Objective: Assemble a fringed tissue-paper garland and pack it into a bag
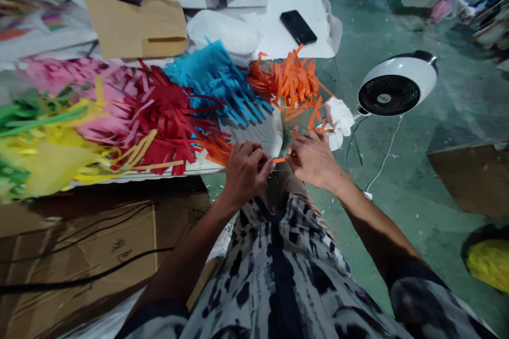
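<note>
Both hands meet at the table's front edge around an orange paper strip (279, 160), which spans the short gap between them. My left hand (247, 169) pinches its left part, with orange fringe trailing out to the left. The fingers of my right hand (312, 158) are closed on the other end. Fringed paper lies behind and to the left: an orange bundle (297, 80), a blue one (217, 82), a dark red one (165, 116), a pink one (107, 111) and a yellow one (51, 156).
A black phone (298, 27) and a brown paper piece (137, 26) lie farther back. To the right are a crumpled white tissue (339, 116) and a white fan (397, 85) with a cable. Cardboard (119, 243) lies at the lower left.
</note>
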